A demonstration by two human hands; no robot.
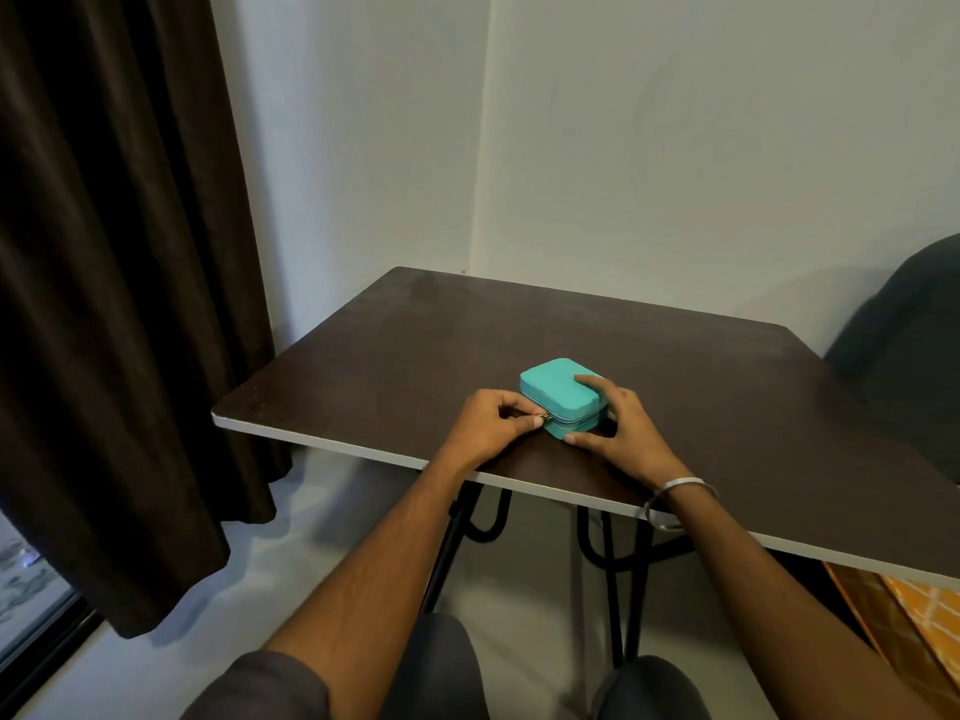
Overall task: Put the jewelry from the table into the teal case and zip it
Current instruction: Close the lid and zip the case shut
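Note:
The teal case (556, 389) lies closed on the dark brown table (415, 345), close to the near edge. My left hand (488, 428) pinches the small metal zipper pull (546, 417) at the case's near left corner. My right hand (621, 428) grips the case from the right, with a finger over the lid and the thumb against its front side. No loose jewelry shows on the table. A silver bangle (675, 504) circles my right wrist.
A dark curtain (119, 304) hangs at the left beside a window. White walls meet in a corner behind the table. A dark chair back (914, 345) stands at the right, and orange patterned cloth (919, 615) lies below the table's right end.

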